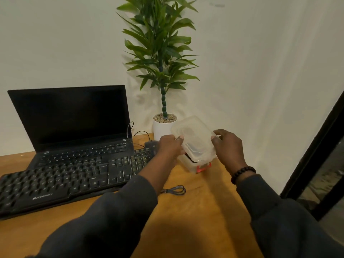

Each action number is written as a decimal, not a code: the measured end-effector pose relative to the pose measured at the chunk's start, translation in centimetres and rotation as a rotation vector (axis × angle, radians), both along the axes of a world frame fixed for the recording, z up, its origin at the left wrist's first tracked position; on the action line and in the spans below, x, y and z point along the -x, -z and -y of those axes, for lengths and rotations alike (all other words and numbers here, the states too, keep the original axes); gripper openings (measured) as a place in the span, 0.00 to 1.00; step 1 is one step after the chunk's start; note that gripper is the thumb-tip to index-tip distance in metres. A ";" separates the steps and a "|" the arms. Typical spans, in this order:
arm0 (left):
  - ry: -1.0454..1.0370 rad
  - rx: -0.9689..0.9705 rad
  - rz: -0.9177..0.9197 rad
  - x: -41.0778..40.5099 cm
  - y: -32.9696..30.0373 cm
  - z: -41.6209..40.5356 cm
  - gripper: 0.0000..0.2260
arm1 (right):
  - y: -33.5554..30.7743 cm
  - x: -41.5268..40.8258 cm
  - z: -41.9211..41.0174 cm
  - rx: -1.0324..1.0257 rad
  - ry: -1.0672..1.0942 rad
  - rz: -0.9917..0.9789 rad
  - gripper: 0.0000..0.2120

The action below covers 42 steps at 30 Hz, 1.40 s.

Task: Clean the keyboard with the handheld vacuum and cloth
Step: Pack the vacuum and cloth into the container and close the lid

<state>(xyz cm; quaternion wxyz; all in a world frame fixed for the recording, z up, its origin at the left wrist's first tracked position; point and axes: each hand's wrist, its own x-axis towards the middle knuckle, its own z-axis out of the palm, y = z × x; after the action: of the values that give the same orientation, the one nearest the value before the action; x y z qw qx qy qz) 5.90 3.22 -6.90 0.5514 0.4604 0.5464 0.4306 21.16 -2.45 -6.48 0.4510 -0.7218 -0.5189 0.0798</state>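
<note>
Gripping a clear lid (193, 135) at its two short ends, both hands are holding it tilted just above a clear box (195, 162) with a red latch (204, 167). The left hand (170, 146) is curling its fingers round the lid's left edge, thumb on top; the right hand (228, 147) is pinching the right edge, thumb on top, with a bead bracelet (242, 174) on its wrist. Something dark is lying inside the box; what it is cannot be told.

The keyboard (70, 180), black, is lying at the left of the table (195, 220), just before an open laptop (74, 127) whose screen is dark. The left forearm is crossing over the keyboard's right end. A dark mouse (151, 145) is sitting behind the left hand, partly hidden by it. A looped cable (176, 190) is lying on the table near the left sleeve. A potted plant (162, 71) in a white pot is standing behind the box, against the wall (55, 43).

The table is orange-brown wood. The wall is plain and pale. A dark door frame (316, 151) is running down the right side.

White lettering is showing on the keyboard's front edge, too blurred to read. A small round logo is showing on the mouse, unreadable.
</note>
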 end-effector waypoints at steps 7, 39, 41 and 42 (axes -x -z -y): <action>0.077 -0.035 -0.452 -0.8 3.2 -3.5 0.21 | 3.9 -2.3 -4.6 0.191 0.018 0.183 0.12; 0.375 -0.791 -0.696 0.7 5.5 1.9 0.08 | 7.2 0.5 5.1 0.285 0.043 -0.656 0.17; 0.367 -0.873 -0.735 0.5 5.3 2.5 0.06 | 6.8 0.7 5.4 0.289 0.024 -0.766 0.12; 0.367 -0.910 -0.747 0.5 5.4 2.9 0.05 | 6.7 0.7 5.6 0.289 0.023 -0.849 0.09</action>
<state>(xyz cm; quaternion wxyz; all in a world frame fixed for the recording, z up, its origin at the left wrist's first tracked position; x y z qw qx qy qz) 5.43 0.37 -12.25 0.1365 0.8557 0.3760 0.3283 20.50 -8.00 -13.14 0.5194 -0.6866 -0.2632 0.4354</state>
